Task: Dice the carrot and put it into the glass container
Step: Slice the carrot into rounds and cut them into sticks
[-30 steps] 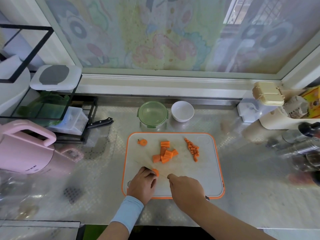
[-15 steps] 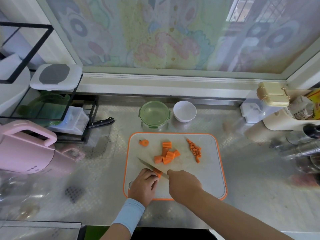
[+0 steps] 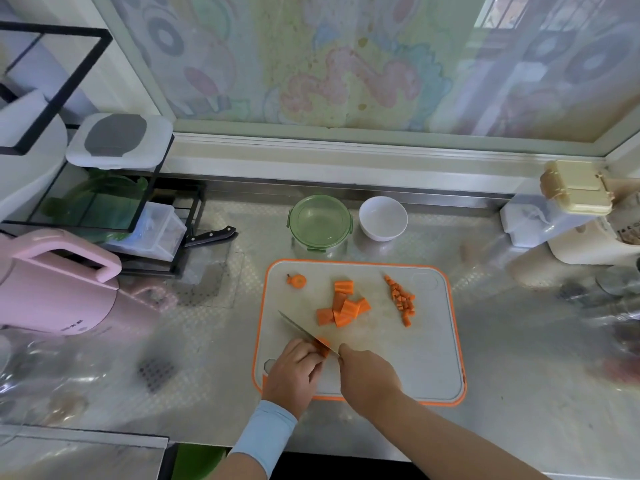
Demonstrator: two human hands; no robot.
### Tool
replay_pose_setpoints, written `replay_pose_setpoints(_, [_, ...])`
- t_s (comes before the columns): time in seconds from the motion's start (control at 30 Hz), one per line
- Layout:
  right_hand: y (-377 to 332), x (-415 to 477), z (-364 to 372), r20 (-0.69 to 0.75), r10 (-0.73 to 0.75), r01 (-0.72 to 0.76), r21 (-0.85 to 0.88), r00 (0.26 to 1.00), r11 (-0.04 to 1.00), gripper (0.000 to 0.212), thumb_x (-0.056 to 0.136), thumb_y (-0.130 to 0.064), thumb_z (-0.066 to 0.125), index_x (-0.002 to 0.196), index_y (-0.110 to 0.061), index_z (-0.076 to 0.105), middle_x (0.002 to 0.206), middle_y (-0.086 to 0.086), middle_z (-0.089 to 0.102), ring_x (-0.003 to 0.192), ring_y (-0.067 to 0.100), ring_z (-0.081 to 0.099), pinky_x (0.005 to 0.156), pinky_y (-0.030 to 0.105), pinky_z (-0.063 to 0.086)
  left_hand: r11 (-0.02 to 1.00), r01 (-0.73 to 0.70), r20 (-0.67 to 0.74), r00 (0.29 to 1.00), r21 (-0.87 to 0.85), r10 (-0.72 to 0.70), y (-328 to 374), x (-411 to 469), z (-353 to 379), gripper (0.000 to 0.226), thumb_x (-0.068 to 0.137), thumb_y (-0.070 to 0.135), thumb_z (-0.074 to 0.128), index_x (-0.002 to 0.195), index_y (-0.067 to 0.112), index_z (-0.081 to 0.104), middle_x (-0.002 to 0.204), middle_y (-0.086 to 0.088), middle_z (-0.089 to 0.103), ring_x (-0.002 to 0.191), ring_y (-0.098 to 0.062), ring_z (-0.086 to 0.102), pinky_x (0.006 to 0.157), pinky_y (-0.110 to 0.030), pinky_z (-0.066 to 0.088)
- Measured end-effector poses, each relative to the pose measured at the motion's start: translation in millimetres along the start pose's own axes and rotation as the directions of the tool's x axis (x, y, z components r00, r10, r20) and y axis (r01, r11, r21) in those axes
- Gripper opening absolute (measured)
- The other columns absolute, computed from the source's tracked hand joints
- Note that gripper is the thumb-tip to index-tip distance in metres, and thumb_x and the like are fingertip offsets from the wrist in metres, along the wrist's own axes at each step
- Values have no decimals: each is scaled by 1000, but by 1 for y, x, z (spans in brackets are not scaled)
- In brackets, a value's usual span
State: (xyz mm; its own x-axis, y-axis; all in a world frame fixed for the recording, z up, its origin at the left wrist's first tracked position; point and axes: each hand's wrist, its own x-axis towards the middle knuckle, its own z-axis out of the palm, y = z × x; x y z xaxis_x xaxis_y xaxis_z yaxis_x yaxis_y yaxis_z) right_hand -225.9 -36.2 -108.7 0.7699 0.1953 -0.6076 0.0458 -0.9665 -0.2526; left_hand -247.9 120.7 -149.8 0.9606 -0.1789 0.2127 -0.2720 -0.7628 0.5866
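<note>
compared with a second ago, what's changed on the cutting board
The right hand moved in toward the left hand and laid the knife slantwise across the carrot piece that hand holds. The carrot chunks, diced pile and glass container stayed put.

In front of me, a metal worktop (image 3: pixel 519 358) carries an orange-rimmed cutting board (image 3: pixel 415 368), a green glass container (image 3: pixel 320 220), a white bowl (image 3: pixel 382 233) and a pink kettle (image 3: pixel 52 289).
</note>
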Motion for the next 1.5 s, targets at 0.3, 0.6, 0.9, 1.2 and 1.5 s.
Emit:
replay_pose_setpoints(0.3, [1, -5, -12, -49, -43, 43, 6, 998, 999, 18, 105, -23, 33, 105, -18, 50, 79, 0, 50, 72, 25, 51, 62, 34, 41, 999, -47, -94, 994, 24, 49, 1, -3, 2, 11, 82, 9, 72, 72, 8, 73, 78, 0, 66, 86, -12, 53, 86, -2, 25])
replay_pose_setpoints(0.6, [-1, -34, -14, -105, -90, 83, -71, 990, 994, 10, 102, -19, 38, 93, -20, 36, 66, -4, 40, 63, 28, 47, 50, 35, 30, 996, -89, -133, 987, 10, 89, -4, -3, 6, 22, 88, 14, 57, 74, 8, 73, 83, -1, 68, 88, -14, 56, 83, -11, 38])
replay_pose_setpoints(0.9, [6, -42, -14, -96, -66, 58, -85, 993, 995, 11, 101, -16, 41, 92, -21, 36, 65, -4, 39, 56, 20, 39, 47, 31, 24, 993, -115, -140, 983, 5, 115, -6, -4, 7, 22, 89, 15, 57, 77, 8, 73, 84, -2, 68, 89, -15, 56, 84, -15, 43])
replay_pose_setpoints(1.2, [-6, -35, -28, 7, -34, 34, -88, 999, 996, 13, 94, -9, 45, 103, -18, 46, 73, -1, 41, 71, 27, 50, 57, 32, 38, 996, -85, -121, 989, -4, 84, -9, -5, 11, 24, 90, 16, 55, 77, 7, 73, 84, -1, 67, 90, -16, 55, 81, -20, 45])
replay_pose_setpoints(1.5, [-12, -14, -24, 61, -5, 9, -71, 998, 997, 22, 91, -8, 48, 111, -16, 49, 82, 1, 47, 75, 25, 52, 56, 31, 38, 999, -51, -95, 994, -15, 49, -11, -6, 12, 21, 89, 17, 58, 79, 9, 74, 85, 0, 67, 90, -15, 58, 76, -19, 47])
